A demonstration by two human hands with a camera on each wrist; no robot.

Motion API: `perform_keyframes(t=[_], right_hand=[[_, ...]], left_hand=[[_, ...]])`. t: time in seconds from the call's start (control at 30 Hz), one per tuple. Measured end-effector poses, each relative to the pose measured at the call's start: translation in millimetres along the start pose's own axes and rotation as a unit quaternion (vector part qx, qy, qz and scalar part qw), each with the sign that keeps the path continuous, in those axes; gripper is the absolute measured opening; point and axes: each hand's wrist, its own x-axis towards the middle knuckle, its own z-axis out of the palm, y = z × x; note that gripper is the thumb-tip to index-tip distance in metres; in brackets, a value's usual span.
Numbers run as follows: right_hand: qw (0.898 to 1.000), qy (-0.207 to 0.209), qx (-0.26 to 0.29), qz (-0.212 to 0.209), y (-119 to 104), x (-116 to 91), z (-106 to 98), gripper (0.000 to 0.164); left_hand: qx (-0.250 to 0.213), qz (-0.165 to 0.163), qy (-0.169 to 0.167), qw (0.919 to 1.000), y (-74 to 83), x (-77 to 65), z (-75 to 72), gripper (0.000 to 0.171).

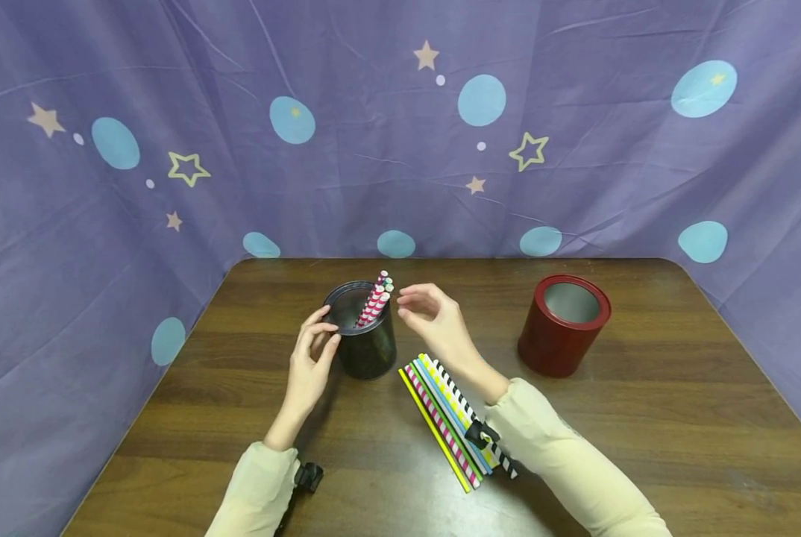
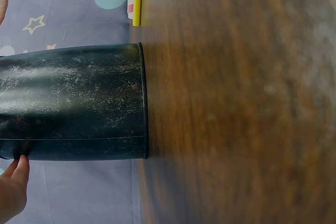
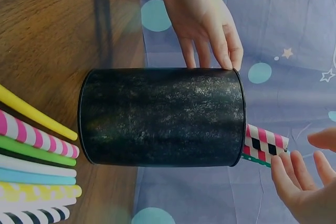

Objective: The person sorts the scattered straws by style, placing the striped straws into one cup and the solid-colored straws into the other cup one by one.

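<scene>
A black can (image 1: 367,354) with a worn, speckled surface stands upright on the table. Several paper straws (image 1: 374,304), mostly pink-and-white striped, lean inside against its right rim. In the right wrist view, straws with black and green patterns (image 3: 265,142) also stick out of the can. My left hand (image 1: 312,365) rests its fingertips on the can's left side and rim, the fingers fairly straight. To the right of the straw tops, my right hand (image 1: 441,324) hovers with loosely bent fingers and nothing between them.
Loose straws (image 1: 447,425), yellow, pink-striped, green, blue and black-striped, lie side by side on the table under my right forearm. A red can (image 1: 555,339) stands at the right, its visible inside bare. A purple curtain (image 1: 374,186) hangs behind the wooden table (image 1: 676,418).
</scene>
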Motion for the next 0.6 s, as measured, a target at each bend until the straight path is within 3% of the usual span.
perform_keyframes(t=[0.6], right_hand=[[0.997, -0.052, -0.052, 0.008, 0.4, -13.0, -19.8, 0.024]], left_hand=[[-0.004, 0.002, 0.0, 1.0, -0.9, 0.2, 0.0, 0.013]])
